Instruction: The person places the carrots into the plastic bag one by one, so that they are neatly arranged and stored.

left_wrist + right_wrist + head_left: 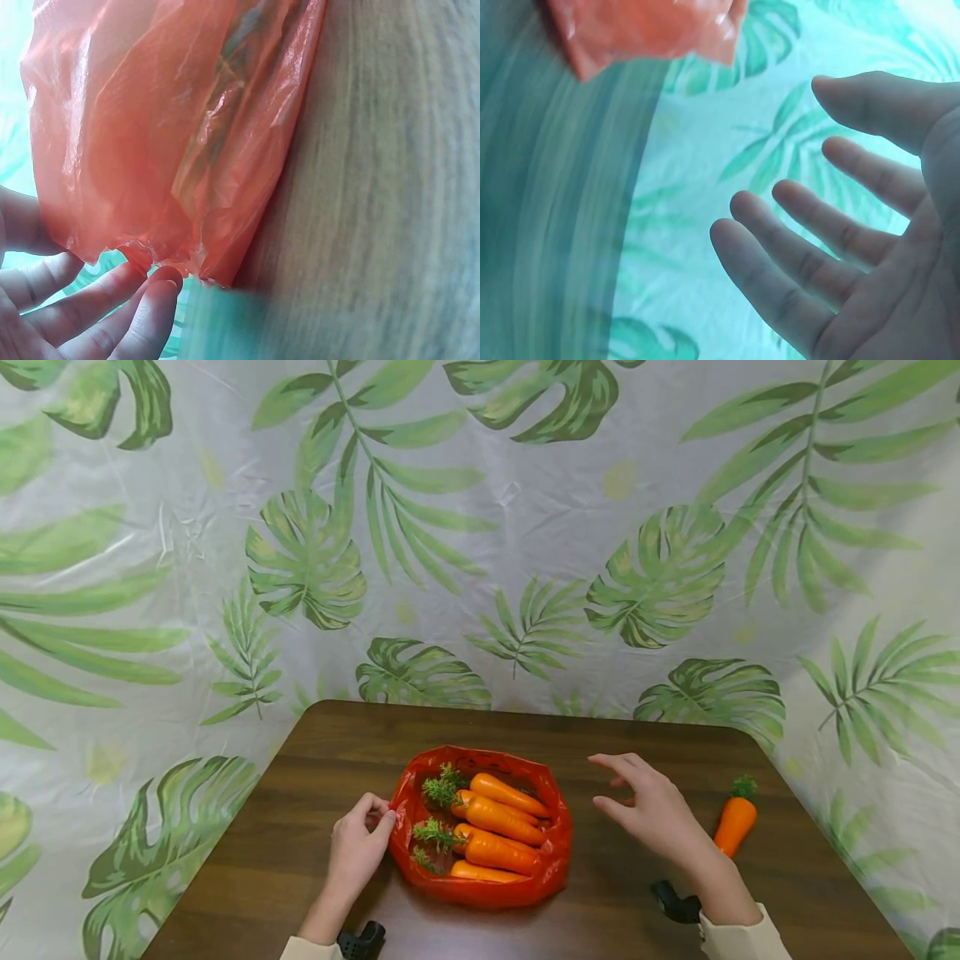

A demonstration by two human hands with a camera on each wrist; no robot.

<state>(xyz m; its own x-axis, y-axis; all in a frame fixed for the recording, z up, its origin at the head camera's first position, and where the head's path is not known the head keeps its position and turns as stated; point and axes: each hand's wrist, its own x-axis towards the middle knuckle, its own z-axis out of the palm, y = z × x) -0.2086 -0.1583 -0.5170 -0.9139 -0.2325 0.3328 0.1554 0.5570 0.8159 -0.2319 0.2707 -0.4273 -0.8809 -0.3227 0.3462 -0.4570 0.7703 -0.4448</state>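
A red plastic bag (491,895) stands on the table with its mouth wide, and several orange carrots (495,817) with green tops lie inside it. My left hand (356,845) pinches the bag's left rim between thumb and fingers. In the left wrist view, the thin bag wall (142,142) rises from those fingertips. To the right of the bag hovers my right hand (656,810), fingers spread and touching nothing. The right wrist view shows its fingers (810,266) apart from the bag. Beyond that hand a single carrot (735,823) lies on the table, its lower end hidden by the wrist.
The dark wooden table (300,793) has rounded far corners. Behind it hangs a pale curtain (540,552) printed with green leaves. Black wrist straps (363,941) show at both wrists.
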